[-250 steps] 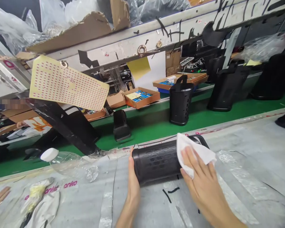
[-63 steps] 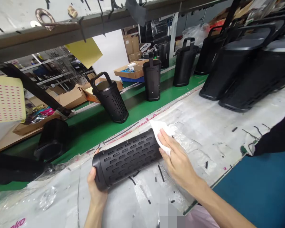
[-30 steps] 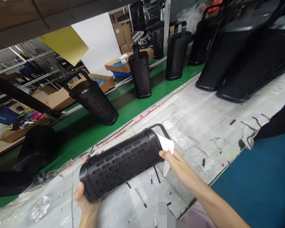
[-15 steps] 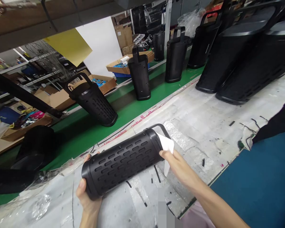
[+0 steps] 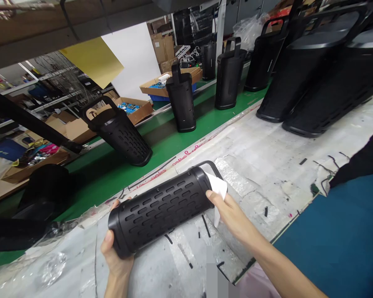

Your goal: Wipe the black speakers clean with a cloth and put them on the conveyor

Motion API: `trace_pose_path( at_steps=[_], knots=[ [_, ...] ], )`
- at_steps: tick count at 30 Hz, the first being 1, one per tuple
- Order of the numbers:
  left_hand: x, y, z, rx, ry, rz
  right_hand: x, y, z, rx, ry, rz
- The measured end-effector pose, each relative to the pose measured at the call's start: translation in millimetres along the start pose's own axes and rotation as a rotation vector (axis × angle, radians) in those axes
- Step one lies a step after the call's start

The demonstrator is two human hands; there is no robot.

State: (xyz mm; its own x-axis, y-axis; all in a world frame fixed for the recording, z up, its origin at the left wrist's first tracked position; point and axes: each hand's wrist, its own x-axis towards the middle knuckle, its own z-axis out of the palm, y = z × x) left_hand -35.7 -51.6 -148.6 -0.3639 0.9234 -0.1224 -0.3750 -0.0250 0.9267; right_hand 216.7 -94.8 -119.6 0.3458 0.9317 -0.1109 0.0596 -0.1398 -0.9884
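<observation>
My left hand (image 5: 116, 252) cups the near end of a black perforated cylindrical speaker (image 5: 157, 213), its fingers curled out of sight beneath the body. My right hand (image 5: 233, 213), nearly closed, presses a white cloth (image 5: 218, 188) to the far end, beside the speaker's carrying handle (image 5: 211, 165). I hold the speaker at a slant over a grey sheet-covered workbench (image 5: 267, 182); I cannot tell whether it touches the sheet. Black scrap strips (image 5: 206, 225) lie just below it. Past the bench edge, more speakers (image 5: 182, 99) stand on a green conveyor belt (image 5: 170, 153), and one tilted speaker (image 5: 121, 134) leans near a cardboard tray of blue parts (image 5: 133, 108). Two big black speakers (image 5: 313, 78) crowd the bench to my right, above a blue panel (image 5: 329, 244). A dark diagonal bar (image 5: 25, 116) cuts across the view at upper left.
</observation>
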Motion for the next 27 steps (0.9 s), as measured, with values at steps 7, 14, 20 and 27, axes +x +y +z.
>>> trace_pose_path(
  at_steps=[7, 14, 20, 27],
  knots=[
    [0.3, 2.4, -0.6, 0.021, 0.005, -0.004, -0.7, -0.4, 0.8, 0.038, -0.045, 0.067],
    [0.4, 3.6, 0.5, 0.000, 0.022, -0.044, -0.6, -2.3, 2.0, 0.059, -0.025, 0.053],
    [0.9, -1.1, -4.0, 0.028, 0.013, 0.000, 0.1, -0.6, 2.8, 0.045, -0.044, 0.098],
    [0.7, -1.1, 0.4, 0.041, -0.022, 0.000, 0.2, -1.0, -0.2, 0.013, -0.003, 0.191]
  ],
)
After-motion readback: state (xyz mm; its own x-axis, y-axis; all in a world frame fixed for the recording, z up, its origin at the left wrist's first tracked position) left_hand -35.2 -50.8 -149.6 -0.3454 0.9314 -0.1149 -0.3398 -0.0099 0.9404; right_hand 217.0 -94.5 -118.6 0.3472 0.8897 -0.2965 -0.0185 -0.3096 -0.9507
